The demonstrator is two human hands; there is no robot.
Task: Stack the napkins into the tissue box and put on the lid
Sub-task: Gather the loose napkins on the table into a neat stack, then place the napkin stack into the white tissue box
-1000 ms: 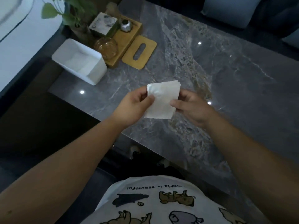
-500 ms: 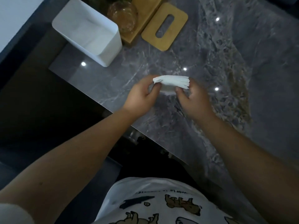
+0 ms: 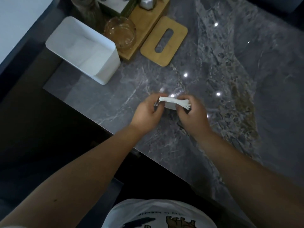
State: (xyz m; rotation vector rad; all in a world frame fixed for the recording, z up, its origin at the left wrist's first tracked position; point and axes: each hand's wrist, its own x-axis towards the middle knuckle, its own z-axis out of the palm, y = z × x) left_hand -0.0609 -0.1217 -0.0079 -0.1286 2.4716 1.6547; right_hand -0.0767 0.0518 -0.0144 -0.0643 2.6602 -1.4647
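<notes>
Grey marble bench [image 3: 246, 79] carries the open tissue box [image 3: 85, 51] and wooden lid [image 3: 164, 41], both well beyond the fingers. Left hand [image 3: 146, 112] and right hand [image 3: 192, 116] pinch opposite ends of the napkins [image 3: 174, 102], fingers closed narrow. The stack is judged light, soft and prone to fanning; grip both short ends, compressing the sheets.
</notes>
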